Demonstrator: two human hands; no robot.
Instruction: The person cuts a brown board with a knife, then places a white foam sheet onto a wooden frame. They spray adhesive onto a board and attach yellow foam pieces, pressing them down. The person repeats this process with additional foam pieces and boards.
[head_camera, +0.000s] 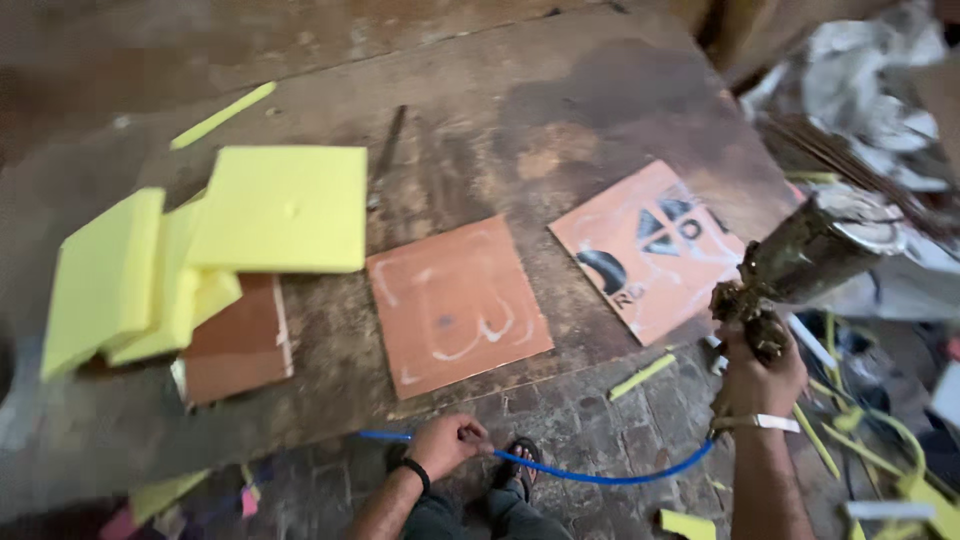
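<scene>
Down at the near edge, the left hand (447, 443) has its fingers closed around a blue hose (590, 474), which sags across to the right hand (762, 375). That hand's fingers are wrapped tight on the grip of a grimy spray gun (800, 262), held up at the right with its metal cup tilted away to the far right. On the bench (520, 110), two square orange boards lie flat: a plain one (458, 302) with pale streaks in the middle, and a second (652, 246) to its right bearing dark stencilled shapes. To work well, I judge the hose should stay gathered low and near, off the boards, while the gun is levelled over them. Yellow foam slabs (200, 245) crowd the left, overlapping a third board (238, 345). Open room lies on the far bench; the right side is cluttered with scraps and wire, close to the gun.
</scene>
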